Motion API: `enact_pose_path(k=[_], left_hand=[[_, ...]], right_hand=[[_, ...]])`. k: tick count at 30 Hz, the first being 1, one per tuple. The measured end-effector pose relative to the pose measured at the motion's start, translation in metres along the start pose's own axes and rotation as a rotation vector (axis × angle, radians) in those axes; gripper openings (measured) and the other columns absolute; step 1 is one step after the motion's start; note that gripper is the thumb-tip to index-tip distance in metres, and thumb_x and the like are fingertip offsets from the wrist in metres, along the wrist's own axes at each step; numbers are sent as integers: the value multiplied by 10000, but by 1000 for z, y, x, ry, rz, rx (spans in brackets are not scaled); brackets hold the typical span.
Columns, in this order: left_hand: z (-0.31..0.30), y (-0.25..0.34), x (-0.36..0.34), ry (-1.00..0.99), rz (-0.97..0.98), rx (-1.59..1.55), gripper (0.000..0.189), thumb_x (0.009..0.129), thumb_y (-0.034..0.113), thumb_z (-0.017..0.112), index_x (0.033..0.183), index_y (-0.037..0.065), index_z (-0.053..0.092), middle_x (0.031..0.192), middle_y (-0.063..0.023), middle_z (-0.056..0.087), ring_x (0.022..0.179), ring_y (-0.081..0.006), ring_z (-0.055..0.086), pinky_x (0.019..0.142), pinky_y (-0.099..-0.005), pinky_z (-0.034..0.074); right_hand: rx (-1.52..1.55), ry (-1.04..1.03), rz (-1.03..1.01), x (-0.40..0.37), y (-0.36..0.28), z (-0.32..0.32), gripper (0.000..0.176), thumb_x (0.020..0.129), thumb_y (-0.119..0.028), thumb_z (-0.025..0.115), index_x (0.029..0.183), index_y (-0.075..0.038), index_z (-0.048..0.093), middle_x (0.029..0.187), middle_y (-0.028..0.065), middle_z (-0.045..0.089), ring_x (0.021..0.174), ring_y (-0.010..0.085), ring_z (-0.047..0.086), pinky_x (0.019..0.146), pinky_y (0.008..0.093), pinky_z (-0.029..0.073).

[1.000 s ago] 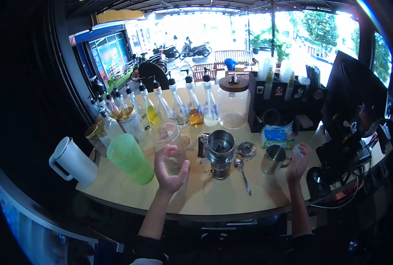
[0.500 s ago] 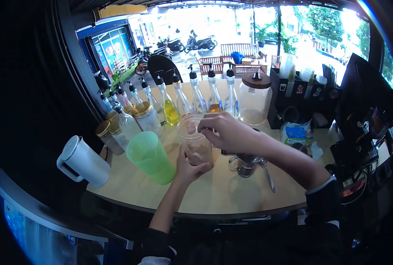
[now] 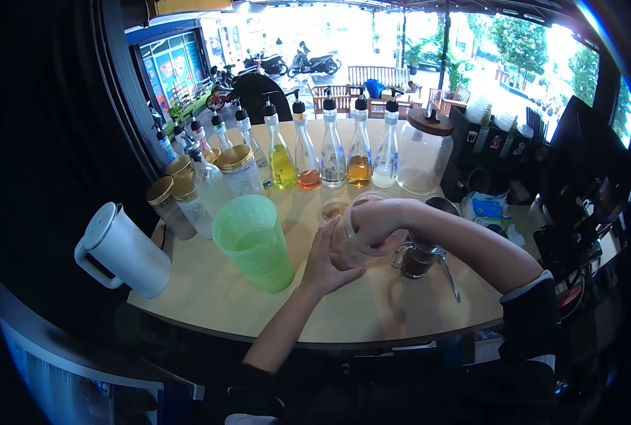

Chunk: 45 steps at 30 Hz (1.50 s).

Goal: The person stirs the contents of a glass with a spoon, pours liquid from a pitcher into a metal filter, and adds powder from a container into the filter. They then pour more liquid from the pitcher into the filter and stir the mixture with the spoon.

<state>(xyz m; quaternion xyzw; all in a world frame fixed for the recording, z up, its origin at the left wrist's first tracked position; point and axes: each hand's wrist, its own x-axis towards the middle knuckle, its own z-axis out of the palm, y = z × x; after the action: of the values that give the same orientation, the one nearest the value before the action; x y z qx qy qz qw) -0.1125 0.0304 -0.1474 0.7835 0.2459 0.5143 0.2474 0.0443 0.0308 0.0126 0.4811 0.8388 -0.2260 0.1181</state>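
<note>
My left hand (image 3: 322, 263) is wrapped round a clear plastic jar (image 3: 363, 253) that tilts to the right above the counter. Reaching in through the jar's mouth is my right hand (image 3: 380, 221), its fingers partly hidden by the rim and wall. A small round container (image 3: 334, 209) with something brownish shows just behind the jar. Close to the right of the hands stands a glass mug (image 3: 417, 261) with dark brown contents, and a metal spoon (image 3: 451, 279) beside it. To the left of my left hand is a tall green translucent pitcher (image 3: 256, 248).
Pump bottles (image 3: 333, 156) with coloured syrups line the back of the counter (image 3: 209, 297). A large glass jar (image 3: 423, 163) with a wooden lid stands right of them. Gold-lidded jars (image 3: 237, 170) and a white jug (image 3: 125, 248) are at left, a cup holder (image 3: 496, 149) at right.
The clear jar has tipped to the right in my left hand. My right hand has gone from the rim down into the jar's mouth. The view has shifted slightly.
</note>
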Motion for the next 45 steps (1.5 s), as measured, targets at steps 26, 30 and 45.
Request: enact_pose_path(k=[26,30,45], left_hand=[[1,15,-3,4,14,90,1023,549,215,846,1407,75,306,1305,-156,439,1208,-344,450,1019,-435,400],[1,14,-4,6,9,96,1021,553,218,845,1408,74,305,1307,-157,437,1209,-343,450,1020,-434,400],[-1,15,-3,-1,12,87,1036,557,214,852,1420,88,293,1322,-153,423,1225,-330,439,1024,-423,401]], right_hand=[[-127,22,91,-33,-18,-2,161,720,-82,611,832,-3,696,785,145,661,709,214,654,612,339,528],[-79,3,77,-40,-23,-8,235,648,-45,587,857,32,663,834,154,642,775,272,640,690,351,514],[4,203,-114,-58,-14,-17,291,691,-49,552,940,-9,696,769,119,658,666,194,648,575,304,512]])
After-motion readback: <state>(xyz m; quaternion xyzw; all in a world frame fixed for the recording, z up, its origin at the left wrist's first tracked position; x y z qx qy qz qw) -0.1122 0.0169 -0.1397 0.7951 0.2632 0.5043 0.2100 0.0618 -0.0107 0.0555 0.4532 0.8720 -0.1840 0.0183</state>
